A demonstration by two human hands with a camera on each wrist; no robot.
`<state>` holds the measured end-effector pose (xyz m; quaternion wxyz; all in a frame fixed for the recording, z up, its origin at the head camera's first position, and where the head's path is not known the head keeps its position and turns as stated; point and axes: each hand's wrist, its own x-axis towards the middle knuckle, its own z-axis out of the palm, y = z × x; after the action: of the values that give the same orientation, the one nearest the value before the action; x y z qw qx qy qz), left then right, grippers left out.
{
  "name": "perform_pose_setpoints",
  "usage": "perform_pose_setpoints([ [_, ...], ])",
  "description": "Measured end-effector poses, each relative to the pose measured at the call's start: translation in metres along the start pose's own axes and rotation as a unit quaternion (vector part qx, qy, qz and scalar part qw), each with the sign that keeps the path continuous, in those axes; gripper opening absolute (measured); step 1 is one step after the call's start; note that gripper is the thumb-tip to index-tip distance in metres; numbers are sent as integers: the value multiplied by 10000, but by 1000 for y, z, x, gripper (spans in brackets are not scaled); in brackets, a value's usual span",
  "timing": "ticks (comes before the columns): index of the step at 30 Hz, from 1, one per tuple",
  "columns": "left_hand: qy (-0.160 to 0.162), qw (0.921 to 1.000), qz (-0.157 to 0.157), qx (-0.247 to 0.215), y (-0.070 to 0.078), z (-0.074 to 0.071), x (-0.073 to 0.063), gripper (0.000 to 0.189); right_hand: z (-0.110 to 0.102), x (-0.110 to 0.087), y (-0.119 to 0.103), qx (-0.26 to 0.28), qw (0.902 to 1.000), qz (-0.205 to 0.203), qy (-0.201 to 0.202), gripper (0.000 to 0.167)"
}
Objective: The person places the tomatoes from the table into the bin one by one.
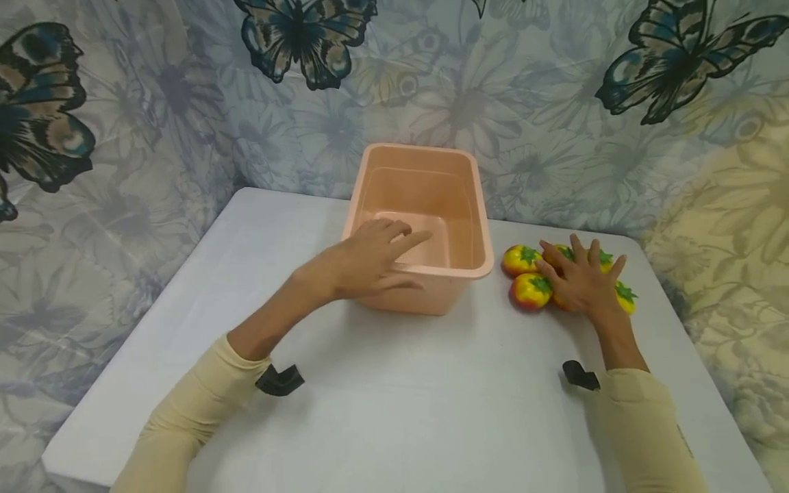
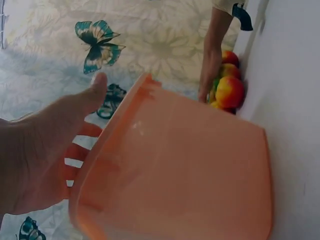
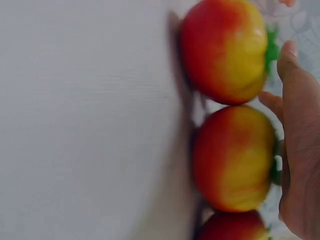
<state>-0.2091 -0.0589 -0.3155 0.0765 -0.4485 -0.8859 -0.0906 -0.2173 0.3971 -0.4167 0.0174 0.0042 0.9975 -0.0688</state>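
Note:
A peach-coloured plastic tub (image 1: 456, 291) stands near the back of the white table, and its visible inside holds nothing. My left hand (image 1: 364, 263) hovers over its near left rim, fingers loosely extended; the left wrist view shows the thumb apart from the rim and the other fingers behind it, contact unclear. To the right of the tub, several red-and-yellow fruits (image 1: 530, 293) with green leafy caps sit close together in rows. Spread over them is my right hand (image 1: 585, 284), hiding some; in the right wrist view its fingers reach the caps of the front fruits (image 3: 232, 157).
The white table (image 1: 394, 411) runs forward from a floral cloth backdrop (image 1: 524, 116) printed with butterflies. Black bands (image 1: 280, 381) stick out at both sleeves. The tub's back is close to the backdrop, and the fruits lie near the table's right edge.

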Motion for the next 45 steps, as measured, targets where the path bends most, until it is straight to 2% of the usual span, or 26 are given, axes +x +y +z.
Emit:
perform_pose_setpoints([
  [1,43,9999,-76,-135,-9,-5,-1,84,-3,0,0,44,9999,-17,93,81],
  [3,14,9987,-428,-266,-29,-14,-4,98,-12,0,0,124,9996,-30,265,79],
  [6,-281,9935,-1033,-376,-58,-22,-11,118,-31,-1,2,193,9991,67,382,80],
  [8,-578,9884,-1287,-570,-69,-24,-17,127,-45,0,6,226,9984,130,504,81],
  [10,-750,9849,-1354,-770,-75,-21,-22,136,-57,0,10,278,9972,184,669,81],
  [13,-915,9793,-1412,-1124,-75,-13,-31,139,-72,0,17,367,9948,219,928,82],
  [18,-1070,9720,-1641,-1296,-74,-2,-36,136,-85,-2,26,695,9900,336,1178,81],
  [25,-1011,9709,-1844,-1142,-66,-7,-31,110,-89,-14,37,978,9824,822,1364,86],
  [29,-1034,9680,-1939,-1216,-64,-9,-32,102,-85,-19,41,1062,9797,960,1404,86],
  [34,-992,9694,-2012,-1000,-61,-10,-28,98,-76,-26,50,1197,9787,998,1338,83],
  [38,-1077,9709,-1966,-844,-57,-13,-23,97,-69,-29,56,1133,9832,876,1136,80],
  [43,-1139,9687,-2048,-819,-53,-14,-22,96,-67,-27,60,1058,9892,684,751,74],
  [45,-1099,9690,-2042,-850,-52,-12,-22,96,-71,-28,63,1024,9921,631,359,73],
])
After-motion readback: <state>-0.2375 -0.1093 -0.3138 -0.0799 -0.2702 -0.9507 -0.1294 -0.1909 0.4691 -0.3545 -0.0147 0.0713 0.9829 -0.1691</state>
